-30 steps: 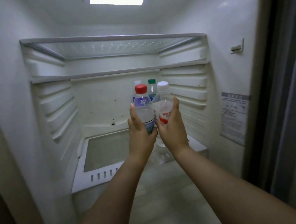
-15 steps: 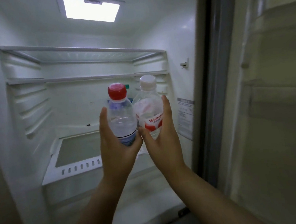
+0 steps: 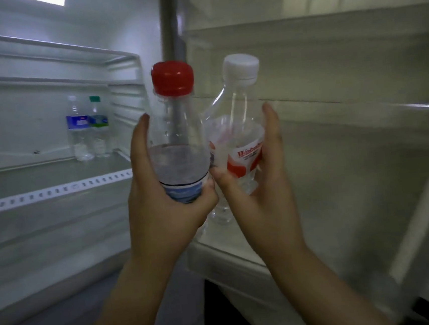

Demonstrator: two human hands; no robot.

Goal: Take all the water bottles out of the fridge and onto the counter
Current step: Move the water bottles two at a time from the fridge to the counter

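Water bottles, two of them, held up side by side in front of the open fridge [image 3: 41,61], outside its cavity. Left hand [image 3: 165,206] wrapped tight around the lower body of the red-capped bottle [image 3: 178,139], covering most of its blue label. Right hand [image 3: 261,194] closed around the white-capped bottle [image 3: 237,134], tilted slightly rightward, its red and white label partly masked by fingers and only half readable. Both of clear thin plastic, with ribbed screw caps; bases hidden behind palms and wrists. Water level hard to judge through the glare. Bottles apparently touching near the thumbs, though not certain.

Further back, on the glass shelf [image 3: 39,176] with its white slotted front edge, stood two more bottles close together: one blue-labelled bottle [image 3: 77,128] with a pale cap, one green-capped bottle [image 3: 98,126]. Both small and blurred, print illegible. Fridge door [image 3: 333,98] on the right, white moulded racks, soft with motion blur. Ceiling light cut off at the top edge. No counter seen.
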